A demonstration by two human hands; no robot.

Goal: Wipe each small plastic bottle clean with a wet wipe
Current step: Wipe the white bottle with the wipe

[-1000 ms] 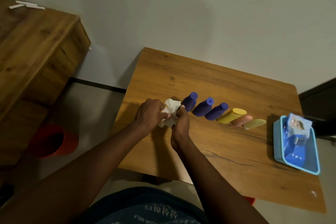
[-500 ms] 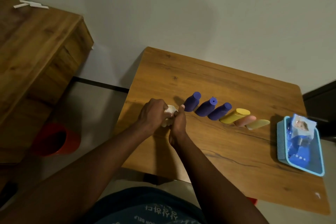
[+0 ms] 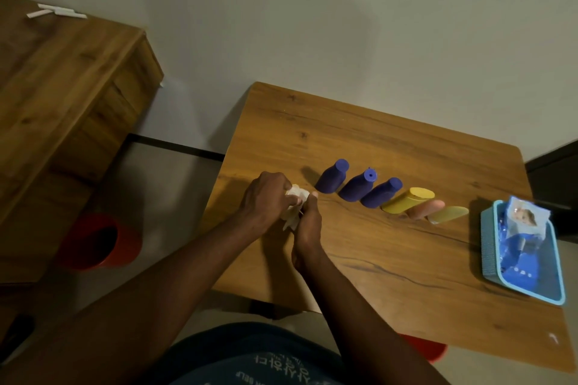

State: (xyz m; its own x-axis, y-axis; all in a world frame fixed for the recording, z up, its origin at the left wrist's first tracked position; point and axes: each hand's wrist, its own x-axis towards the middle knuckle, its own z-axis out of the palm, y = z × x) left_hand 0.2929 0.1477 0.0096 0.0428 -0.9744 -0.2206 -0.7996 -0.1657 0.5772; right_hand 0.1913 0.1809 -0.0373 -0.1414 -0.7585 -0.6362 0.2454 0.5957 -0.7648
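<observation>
A row of small plastic bottles stands across the wooden table (image 3: 375,259): three purple ones (image 3: 331,176), (image 3: 358,185), (image 3: 382,192), then a yellow one (image 3: 406,201), a pink one (image 3: 426,209) and a pale yellow one (image 3: 448,214). Left of the row, my left hand (image 3: 266,197) and my right hand (image 3: 308,222) are pressed together around a crumpled white wet wipe (image 3: 294,205). Whether a bottle is inside the wipe is hidden by my fingers.
A light blue tray (image 3: 488,247) at the table's right edge holds a blue wet-wipe pack (image 3: 519,241). A red bucket (image 3: 97,242) sits on the floor to the left, below a wooden cabinet (image 3: 62,87). A wall runs behind the table.
The wipe, spread wider between my hands a second ago, is now bunched tight between them. Both hands stay left of the first purple bottle. The camera has shifted slightly.
</observation>
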